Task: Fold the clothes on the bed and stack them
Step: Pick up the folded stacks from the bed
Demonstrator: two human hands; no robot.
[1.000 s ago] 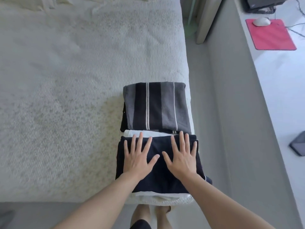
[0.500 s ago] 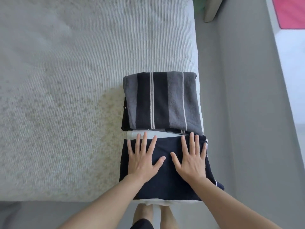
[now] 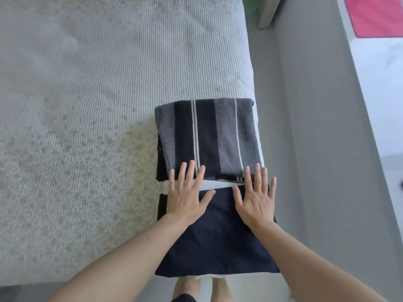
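A folded dark navy garment [image 3: 218, 243] lies at the bed's near right corner, on top of a white garment [image 3: 214, 184] whose edge shows just beyond it. My left hand [image 3: 187, 197] and my right hand [image 3: 255, 198] lie flat on the navy garment's far edge, fingers spread and straight. The fingertips reach over the white strip onto a folded grey and black striped garment [image 3: 209, 138] that sits right behind, on a black piece.
The bed [image 3: 87, 105] with its ribbed pale cover stretches away to the left and far side. A grey floor [image 3: 316, 149] runs along the right. A white desk [image 3: 383, 94] with a red mouse pad [image 3: 377, 16] stands at far right. My feet show below the bed's edge.
Both hands have slid forward over the navy garment, from its middle to its far edge, fingertips now touching the striped garment. The camera has tilted and moved closer.
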